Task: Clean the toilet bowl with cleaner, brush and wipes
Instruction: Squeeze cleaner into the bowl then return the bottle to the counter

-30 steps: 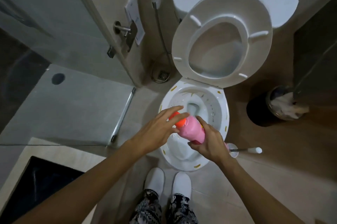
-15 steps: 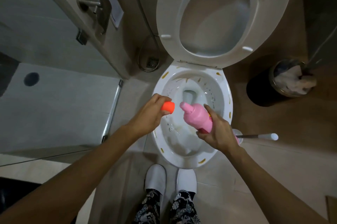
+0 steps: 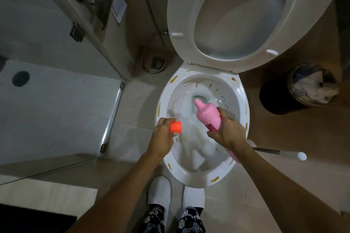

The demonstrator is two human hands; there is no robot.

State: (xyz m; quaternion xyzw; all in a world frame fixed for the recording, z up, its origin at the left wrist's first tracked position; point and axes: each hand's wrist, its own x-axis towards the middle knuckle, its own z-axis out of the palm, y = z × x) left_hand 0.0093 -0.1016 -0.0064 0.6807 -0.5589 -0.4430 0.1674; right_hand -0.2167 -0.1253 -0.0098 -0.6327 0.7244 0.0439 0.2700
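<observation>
Fingers of left hand (image 3: 161,134) pinch the orange cap (image 3: 175,126) | right hand (image 3: 226,132) grips pink cleaner bottle (image 3: 208,117), nozzle over stained toilet bowl (image 3: 241,98) | brush (image 3: 278,151) untouched on floor | squirting, scrubbing, wiping remain

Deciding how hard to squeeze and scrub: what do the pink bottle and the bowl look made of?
Pink bottle: looks like matte opaque plastic, moulded neck, no glints; probably squeezable. Toilet bowl: looks like glazed white ceramic, with glossy reflections on its rim and yellow-brown smears sitting on the surface.
</observation>
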